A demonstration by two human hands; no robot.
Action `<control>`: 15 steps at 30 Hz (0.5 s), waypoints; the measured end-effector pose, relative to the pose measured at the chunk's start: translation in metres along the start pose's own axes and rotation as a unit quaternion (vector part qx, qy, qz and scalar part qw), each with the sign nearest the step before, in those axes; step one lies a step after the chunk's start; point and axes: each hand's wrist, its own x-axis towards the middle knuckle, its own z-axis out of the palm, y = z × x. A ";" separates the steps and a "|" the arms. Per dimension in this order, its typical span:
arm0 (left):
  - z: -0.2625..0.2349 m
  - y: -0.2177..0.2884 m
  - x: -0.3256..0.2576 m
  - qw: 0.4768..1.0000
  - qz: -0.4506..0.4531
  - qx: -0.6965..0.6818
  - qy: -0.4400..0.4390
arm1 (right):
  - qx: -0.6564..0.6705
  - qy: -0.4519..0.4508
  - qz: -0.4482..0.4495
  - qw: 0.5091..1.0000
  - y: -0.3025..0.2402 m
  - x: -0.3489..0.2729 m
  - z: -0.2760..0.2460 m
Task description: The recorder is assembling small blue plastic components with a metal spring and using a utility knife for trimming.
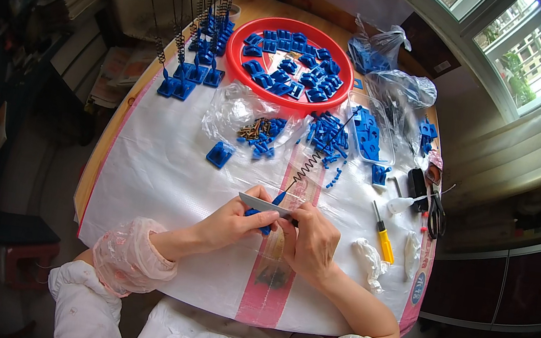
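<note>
While in two hands [226, 223] [315, 243], one blue-based spring [279, 198] and one plate [259, 204].

Pale flat plate [259, 204], nearly edge-on, slightly tilted; blue base [266, 231] below; dark coiled wire [308, 167] slanting away rightward.

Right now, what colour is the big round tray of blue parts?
The tray is bright red; it shows best in the head view.

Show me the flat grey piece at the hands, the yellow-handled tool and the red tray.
Flat grey piece [263, 204]: head view, middle of its face.
Yellow-handled tool [385, 245]: head view, on the handle.
Red tray [279, 100]: head view, near side of its rim.
</note>
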 end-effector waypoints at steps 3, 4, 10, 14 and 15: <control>-0.001 -0.002 0.001 1.000 0.003 -0.002 -0.002 | -0.003 0.002 -0.005 1.000 0.001 0.000 0.000; -0.001 -0.001 0.001 1.000 0.003 -0.004 -0.002 | -0.006 0.003 -0.007 1.000 0.001 0.000 0.000; 0.002 0.005 -0.001 1.000 0.000 -0.001 -0.006 | -0.021 0.001 -0.017 1.000 0.000 0.001 -0.001; 0.001 0.003 -0.001 1.000 0.001 -0.011 -0.006 | -0.029 0.004 -0.026 0.999 -0.001 0.002 -0.002; 0.000 0.003 0.000 1.000 0.001 -0.006 -0.007 | -0.030 0.003 -0.026 0.999 -0.001 0.002 -0.003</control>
